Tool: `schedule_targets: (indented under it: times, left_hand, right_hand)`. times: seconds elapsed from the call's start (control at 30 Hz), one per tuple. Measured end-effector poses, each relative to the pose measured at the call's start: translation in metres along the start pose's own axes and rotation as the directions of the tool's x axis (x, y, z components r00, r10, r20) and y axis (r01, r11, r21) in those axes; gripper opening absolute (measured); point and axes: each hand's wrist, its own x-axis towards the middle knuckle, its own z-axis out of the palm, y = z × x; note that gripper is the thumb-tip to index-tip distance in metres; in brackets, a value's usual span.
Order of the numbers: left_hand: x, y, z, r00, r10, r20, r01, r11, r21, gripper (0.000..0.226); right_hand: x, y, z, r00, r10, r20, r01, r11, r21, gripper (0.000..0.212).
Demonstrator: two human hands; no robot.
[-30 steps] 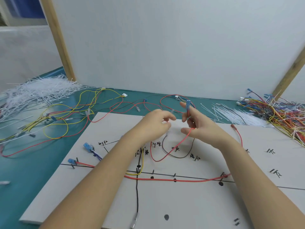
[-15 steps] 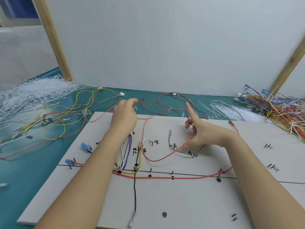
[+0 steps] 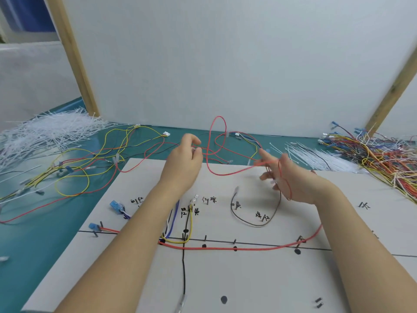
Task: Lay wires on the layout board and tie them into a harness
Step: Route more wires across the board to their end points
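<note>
pinching a looped red wire at the far edge of the layout board, the left hand holds it raised. right hand, fingers spread and relaxed, carries the same wire draped over them.

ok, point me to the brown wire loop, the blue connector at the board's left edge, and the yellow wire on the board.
brown wire loop (image 3: 252, 224): head view, bottom of its curve.
blue connector (image 3: 116, 206): head view, middle of its plastic body.
yellow wire (image 3: 191, 224): head view, straight vertical run.
</note>
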Motion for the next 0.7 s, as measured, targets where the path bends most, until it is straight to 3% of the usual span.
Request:
schedule_targets:
  times: [0.03,0.07,0.13,0.17,0.23,0.3,0.5,0.6,0.7]
  left_hand:
    - [-0.002,0.003,0.001,1.0,0.009,0.004,-0.009,1.0,-0.002,0.012]
    - [-0.003,0.005,0.002,0.999,0.033,0.014,-0.033,0.999,0.02,0.014]
    - [-0.005,0.005,0.004,0.996,0.087,0.032,-0.09,0.992,0.094,0.018]
    - [-0.006,0.005,0.004,0.994,0.103,0.026,-0.106,0.986,0.13,0.019]
    - [-0.006,0.004,0.003,0.992,0.126,-0.018,-0.12,0.976,0.183,0.016]
    - [-0.006,0.005,0.001,0.99,0.139,-0.032,-0.131,0.976,0.171,0.011]
    - [-0.016,0.021,0.01,0.97,0.157,0.185,-0.123,0.976,-0.182,0.014]
    - [-0.018,0.023,0.011,0.951,0.17,0.258,-0.114,0.97,-0.216,0.018]
    - [-0.019,0.023,0.012,0.949,0.174,0.264,-0.133,0.977,-0.165,0.03]
  right_hand:
    - [0.004,0.0,0.002,0.988,-0.06,-0.144,0.066,0.997,0.038,0.053]
    - [0.008,-0.002,0.004,0.931,-0.152,-0.33,0.166,0.986,0.013,0.033]
    - [0.013,-0.003,0.005,0.694,-0.356,-0.626,0.273,0.934,-0.229,0.028]
    - [0.012,-0.002,0.005,0.607,-0.43,-0.668,0.267,0.902,-0.339,0.027]
    - [0.011,0.001,0.006,0.53,-0.551,-0.644,0.232,0.825,-0.515,0.021]
    - [0.009,-0.001,0.01,0.523,-0.633,-0.572,0.267,0.758,-0.595,0.013]
    - [0.002,-0.012,0.038,0.641,-0.714,-0.281,0.451,0.647,-0.615,0.018]
    - [0.002,-0.015,0.052,0.643,-0.758,-0.104,0.494,0.515,-0.701,0.008]
    - [0.002,-0.017,0.056,0.672,-0.739,-0.036,0.533,0.517,-0.67,0.004]
